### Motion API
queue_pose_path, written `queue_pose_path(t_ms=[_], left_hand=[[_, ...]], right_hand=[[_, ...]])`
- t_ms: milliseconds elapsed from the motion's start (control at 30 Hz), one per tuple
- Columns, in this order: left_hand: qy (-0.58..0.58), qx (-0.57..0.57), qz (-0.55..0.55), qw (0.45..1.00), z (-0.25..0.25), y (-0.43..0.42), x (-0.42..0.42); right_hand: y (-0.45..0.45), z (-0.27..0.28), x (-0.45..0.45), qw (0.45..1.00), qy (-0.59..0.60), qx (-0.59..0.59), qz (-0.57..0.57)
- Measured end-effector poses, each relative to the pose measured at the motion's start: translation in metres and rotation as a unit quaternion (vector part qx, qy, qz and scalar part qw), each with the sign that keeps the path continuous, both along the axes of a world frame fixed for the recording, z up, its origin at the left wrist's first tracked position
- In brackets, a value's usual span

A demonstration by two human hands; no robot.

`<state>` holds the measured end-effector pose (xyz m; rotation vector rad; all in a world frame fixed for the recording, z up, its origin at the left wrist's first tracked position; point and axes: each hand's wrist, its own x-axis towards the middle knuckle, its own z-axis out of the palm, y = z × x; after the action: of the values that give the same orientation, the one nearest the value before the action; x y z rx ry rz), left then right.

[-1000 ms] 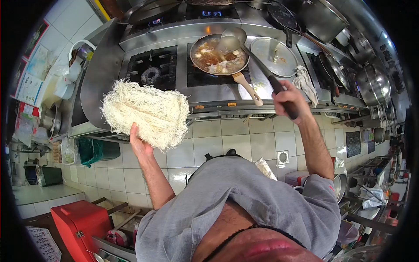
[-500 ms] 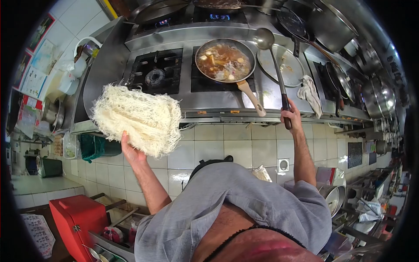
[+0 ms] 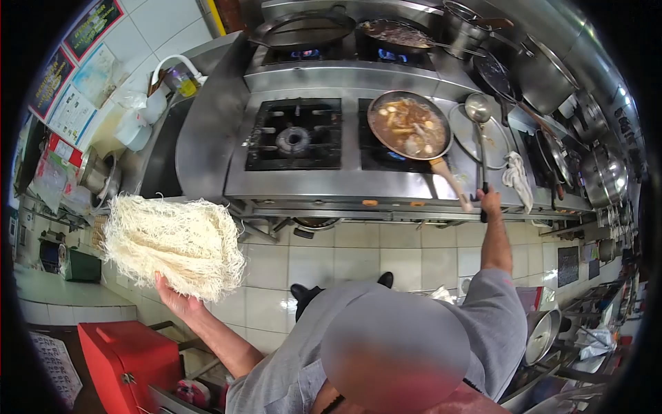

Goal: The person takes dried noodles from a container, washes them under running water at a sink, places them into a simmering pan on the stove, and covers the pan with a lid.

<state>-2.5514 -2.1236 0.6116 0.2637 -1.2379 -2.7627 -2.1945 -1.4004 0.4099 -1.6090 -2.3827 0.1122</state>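
Note:
A large pale block of dry, thin noodles [image 3: 172, 245] rests on my left hand [image 3: 181, 298], which grips it from below, over the floor left of the stove. At the right, my right hand [image 3: 490, 201] is closed round the dark handle of a metal ladle [image 3: 478, 109]. The ladle's bowl lies over a round metal lid or tray [image 3: 458, 131] on the steel top. Beside it, a frying pan [image 3: 407, 124] with brown broth and pale chunks sits on a lit burner, its wooden handle pointing toward me.
An unlit burner [image 3: 293, 138] is left of the pan. Behind, two pans [image 3: 307, 31] [image 3: 396, 33] stand over blue flames. A white cloth [image 3: 517, 181] lies at the counter's right front. A sink [image 3: 169, 148] is at the left, a red box [image 3: 131, 362] at lower left.
The ladle has gone from over the pan to over the round lid or tray, with my right hand lower on the right. The noodles have shifted left and down in view. The whole view has shifted.

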Motion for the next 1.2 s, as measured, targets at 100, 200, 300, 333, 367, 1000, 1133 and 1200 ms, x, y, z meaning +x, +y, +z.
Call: queue_pose_path(t_ms=[100,200,300,333,367,1000,1133,1200], left_hand=[[0.018,0.017,-0.011,1.0,-0.006,-0.056,-0.044],[-0.022,-0.013,0.011,1.0,-0.01,-0.101,-0.079],[-0.026,0.024,-0.015,0.999,-0.019,-0.13,-0.116],[-0.023,0.023,-0.001,0.999,-0.014,-0.133,-0.125],[-0.005,0.037,-0.026,0.999,-0.011,-0.13,-0.13],[-0.081,-0.051,-0.228,0.969,-0.056,-0.115,-0.439],[-0.084,-0.049,-0.296,0.95,-0.068,-0.101,-0.489],[-0.084,-0.026,-0.34,0.936,-0.085,-0.093,-0.513]], right_hand=[[-0.053,0.07,-0.051,0.99,-0.056,0.03,-0.126],[-0.03,0.087,-0.113,0.99,0.084,0.114,-0.021],[-0.051,0.135,-0.238,0.928,0.339,0.021,0.155],[-0.087,0.172,-0.292,0.916,0.354,-0.012,0.188],[-0.125,0.209,-0.342,0.903,0.368,-0.043,0.218],[-0.4,0.114,-1.029,0.79,0.362,-0.476,0.131],[-0.376,0.078,-1.052,0.715,0.439,-0.539,0.081],[-0.361,0.065,-1.06,0.673,0.443,-0.581,0.118]])
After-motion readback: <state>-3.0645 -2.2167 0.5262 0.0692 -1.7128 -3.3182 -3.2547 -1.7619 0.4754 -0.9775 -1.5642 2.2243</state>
